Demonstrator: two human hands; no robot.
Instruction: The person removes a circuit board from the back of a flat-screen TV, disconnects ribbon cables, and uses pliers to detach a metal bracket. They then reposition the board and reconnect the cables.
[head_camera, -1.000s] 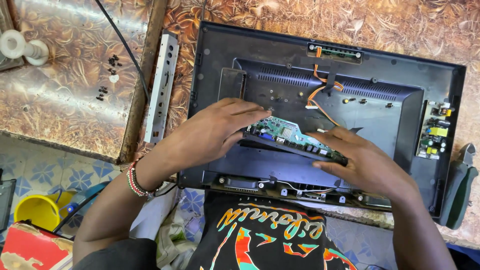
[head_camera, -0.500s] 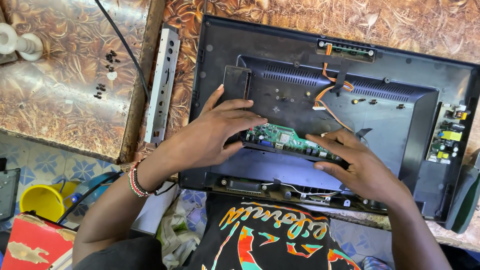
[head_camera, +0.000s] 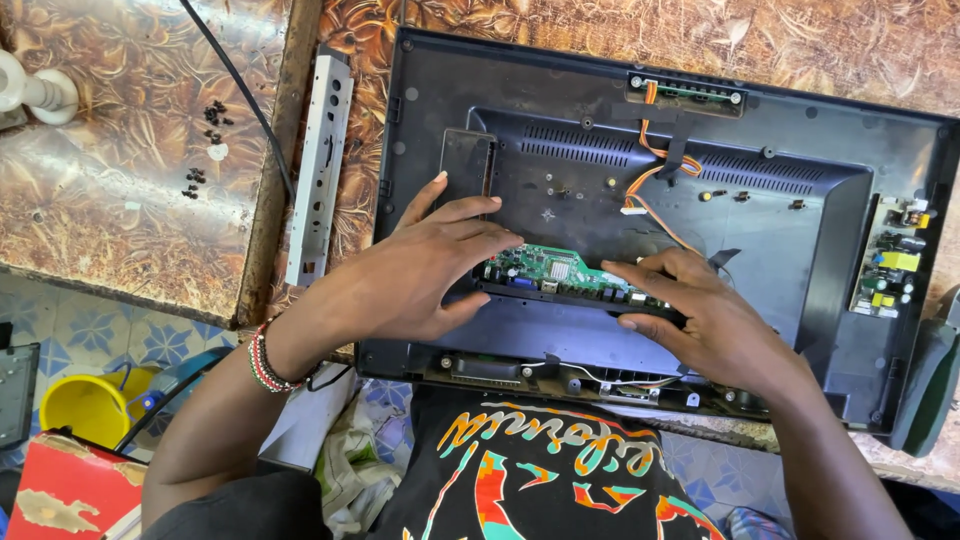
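An opened black television back cover (head_camera: 860, 160) lies flat on the patterned table. At its lower middle sits a green circuit board (head_camera: 550, 270). My left hand (head_camera: 420, 275) grips the board's left end, thumb below and fingers over it. My right hand (head_camera: 700, 315) holds the board's right end along a black bracket. Orange wires (head_camera: 650, 185) run from a small board (head_camera: 685, 93) at the cover's top edge down toward the green board. A second circuit board with yellow parts (head_camera: 890, 265) sits at the cover's right side.
A grey metal bracket (head_camera: 320, 165) lies left of the cover, with small black screws (head_camera: 205, 145) and a black cable (head_camera: 235, 90) beyond it. A white object (head_camera: 35, 90) sits far left. On the floor are a yellow cup (head_camera: 85, 405) and a red box (head_camera: 70, 490).
Both hands have stayed on the green board. The view has shifted so the cover sits slightly lower and more to the right in view; my fingers have closed tighter around the board's ends.
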